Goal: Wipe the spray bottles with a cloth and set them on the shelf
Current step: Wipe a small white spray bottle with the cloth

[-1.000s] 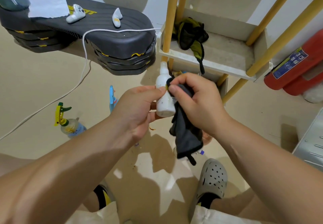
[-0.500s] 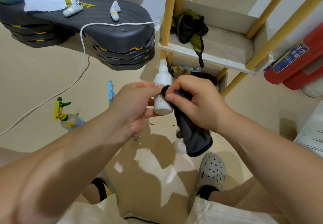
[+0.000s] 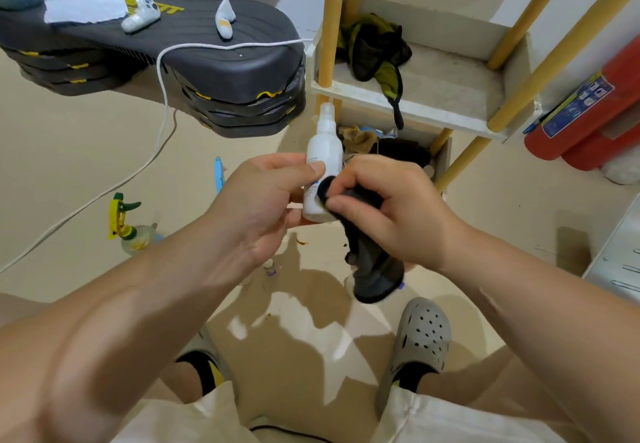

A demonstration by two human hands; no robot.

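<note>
The left hand [image 3: 266, 200] grips the white spray bottle [image 3: 323, 152] upright at frame centre. The right hand [image 3: 384, 207] clamps the dark cloth [image 3: 372, 269] against the bottle's lower body. The shelf [image 3: 415, 107] stands at upper right.

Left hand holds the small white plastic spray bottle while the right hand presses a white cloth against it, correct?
The head view shows a black cloth, not white. The left hand holds the small white plastic spray bottle; the right hand presses the cloth against it.
</note>
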